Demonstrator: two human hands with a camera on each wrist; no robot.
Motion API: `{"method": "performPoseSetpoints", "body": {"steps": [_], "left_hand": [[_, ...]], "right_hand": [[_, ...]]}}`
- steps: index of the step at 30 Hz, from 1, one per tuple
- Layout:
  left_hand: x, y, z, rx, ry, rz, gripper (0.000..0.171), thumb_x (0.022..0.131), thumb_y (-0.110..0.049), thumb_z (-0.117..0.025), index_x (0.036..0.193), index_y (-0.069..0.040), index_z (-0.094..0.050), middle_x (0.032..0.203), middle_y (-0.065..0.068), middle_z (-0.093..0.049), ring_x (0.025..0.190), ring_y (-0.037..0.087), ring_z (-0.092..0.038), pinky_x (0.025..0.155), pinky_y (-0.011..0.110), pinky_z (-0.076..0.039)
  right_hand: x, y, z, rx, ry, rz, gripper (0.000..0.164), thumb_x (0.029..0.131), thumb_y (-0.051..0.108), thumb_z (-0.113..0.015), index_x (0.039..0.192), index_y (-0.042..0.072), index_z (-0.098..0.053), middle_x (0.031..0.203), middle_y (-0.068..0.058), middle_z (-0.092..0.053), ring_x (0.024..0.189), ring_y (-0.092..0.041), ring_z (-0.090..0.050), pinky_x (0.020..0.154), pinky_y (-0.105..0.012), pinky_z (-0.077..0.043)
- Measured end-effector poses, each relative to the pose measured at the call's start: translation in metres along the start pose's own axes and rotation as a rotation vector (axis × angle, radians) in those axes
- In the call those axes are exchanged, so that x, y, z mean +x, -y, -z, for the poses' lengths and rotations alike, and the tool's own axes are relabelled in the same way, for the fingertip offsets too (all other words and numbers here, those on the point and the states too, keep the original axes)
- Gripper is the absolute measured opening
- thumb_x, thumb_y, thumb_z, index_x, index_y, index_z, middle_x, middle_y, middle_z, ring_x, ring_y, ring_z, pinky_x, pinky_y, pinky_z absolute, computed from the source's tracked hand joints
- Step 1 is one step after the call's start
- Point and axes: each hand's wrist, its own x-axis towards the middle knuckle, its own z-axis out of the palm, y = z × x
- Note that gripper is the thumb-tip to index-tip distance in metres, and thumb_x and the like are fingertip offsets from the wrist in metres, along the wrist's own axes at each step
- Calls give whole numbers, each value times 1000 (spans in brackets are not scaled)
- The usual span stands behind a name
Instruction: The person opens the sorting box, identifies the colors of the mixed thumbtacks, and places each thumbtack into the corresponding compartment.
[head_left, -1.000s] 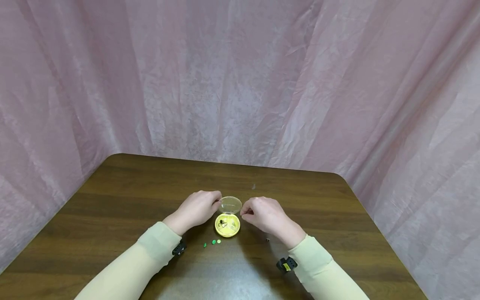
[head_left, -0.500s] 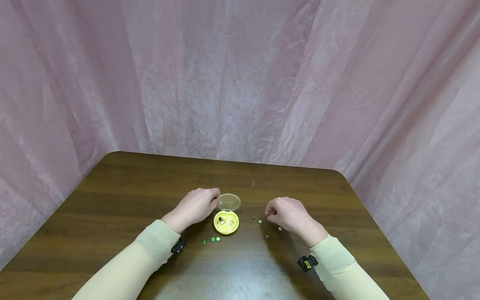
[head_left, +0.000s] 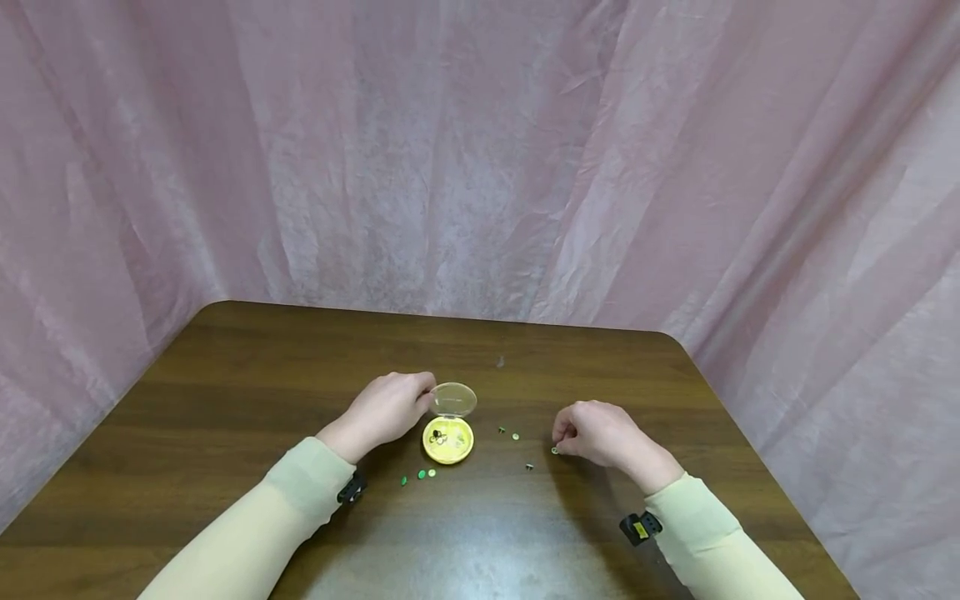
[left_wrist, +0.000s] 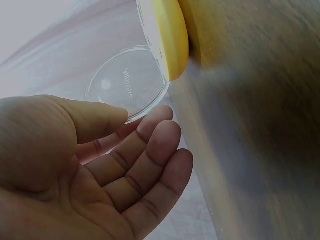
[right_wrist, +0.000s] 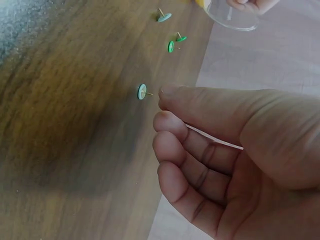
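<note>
Brown and shiny, a wooden table (head_left: 465, 542) has long light sleeves (head_left: 240, 533) reaching over it. Three thumbtacks (head_left: 422, 474), two green and one pale, lie in front of a round yellow box (head_left: 448, 459). Three more thumbtacks (head_left: 529, 467) lie between the box and the right hand (head_left: 596, 432). Its thumb and fingertips are close but a little apart, just beside a pale thumbtack (right_wrist: 140, 92) whose pin points up at them. Little dark and gold bits (head_left: 438, 437) sit inside the box, too small to name. The clear lid (head_left: 456, 400) is tipped up at the back, and the left hand (head_left: 385, 408) pinches its edge between thumb and finger. Behind the table hangs a pink curtain (head_left: 450, 167) with folds.
</note>
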Motion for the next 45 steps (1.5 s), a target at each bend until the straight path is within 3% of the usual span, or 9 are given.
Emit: {"method": "performPoseSetpoints", "body": {"steps": [18,31,34,38,45], "left_hand": [[-2,1,-5,6,-18,-9,8,99,-20,-60,92,-21,-64,74,-13,-56,61,11,-49,59,30,-40],[-2,1,-5,16,-23,-22,8,99,-20,-59,92,-21,-64,74,-14,-55,61,10,-49,59,30,-41],[-2,2,-6,11,-27,-24,9,99,-20,-59,91,-21,-63,75,-13,-55,62,11,-49,60,31,-41],[-3,3,-6,11,-34,-27,9,98,-19,-58,90,-21,-63,74,-13,-54,61,11,-49,59,31,-41],[-4,3,-5,10,-27,-17,9,99,-20,-58,91,-21,-63,74,-13,-54,61,11,-49,59,31,-41]], "right_hand": [[0,-1,-17,-47,6,-19,24,81,21,-77,71,26,-56,66,14,-50,63,-9,-47,62,-31,-41],[0,0,-20,-50,-75,-6,18,80,15,-68,72,27,-57,67,16,-49,63,-7,-47,61,-30,-42],[4,0,-18,62,-93,11,14,85,18,-68,77,27,-61,69,17,-53,64,-5,-50,63,-29,-43],[10,2,-16,375,-62,42,6,92,24,-68,87,21,-68,75,13,-60,71,-7,-56,67,-28,-46],[18,12,-17,963,18,-1,34,92,29,-71,105,-2,-66,84,-5,-62,80,-18,-59,81,-45,-50]]}}
